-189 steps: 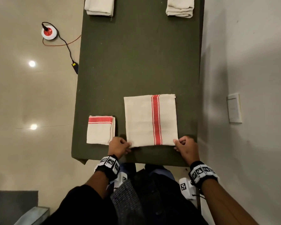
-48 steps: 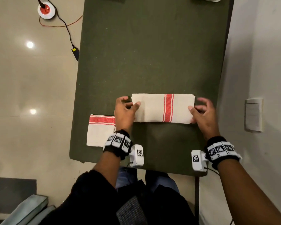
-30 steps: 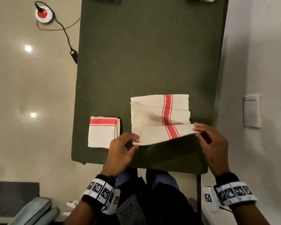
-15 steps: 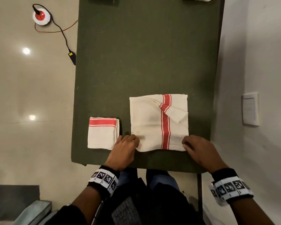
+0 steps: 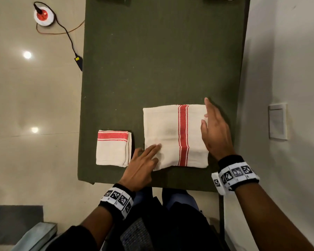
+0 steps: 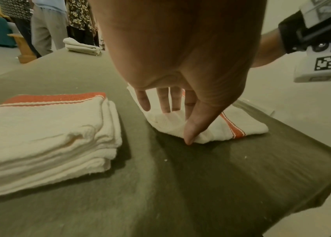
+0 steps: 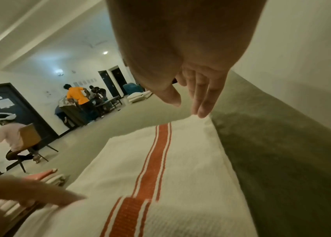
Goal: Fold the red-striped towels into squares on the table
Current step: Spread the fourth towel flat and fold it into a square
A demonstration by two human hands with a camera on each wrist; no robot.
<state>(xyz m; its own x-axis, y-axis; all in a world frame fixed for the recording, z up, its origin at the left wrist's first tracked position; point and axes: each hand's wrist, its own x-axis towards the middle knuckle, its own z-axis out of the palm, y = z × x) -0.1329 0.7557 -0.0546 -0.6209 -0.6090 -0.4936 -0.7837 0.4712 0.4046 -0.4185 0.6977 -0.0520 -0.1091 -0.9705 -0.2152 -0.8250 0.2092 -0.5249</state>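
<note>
A cream towel with a red stripe (image 5: 170, 134) lies flat and roughly square near the front of the dark green table (image 5: 161, 60). My left hand (image 5: 143, 160) rests with straight fingers on its near left corner; in the left wrist view the left hand (image 6: 172, 109) presses the cloth (image 6: 211, 128) with fingers spread. My right hand (image 5: 213, 129) lies flat and open along the towel's right edge, fingertips (image 7: 201, 110) reaching the far right corner of the towel (image 7: 160, 168). A smaller folded red-striped towel (image 5: 113, 147) sits to the left, also the folded towel (image 6: 44, 134).
The table's front edge (image 5: 152, 183) runs just under my wrists. Folded cream towels (image 6: 81, 45) lie at the far end. A wall (image 5: 288, 69) stands close on the right. On the floor at left lie a round socket (image 5: 43, 16) and cable. Other people are across the room.
The narrow folded strip was opened back toward me into a larger rectangle; the creased flap is now smoothed. My right hand slid up the right edge; my left moved onto the near left corner.
</note>
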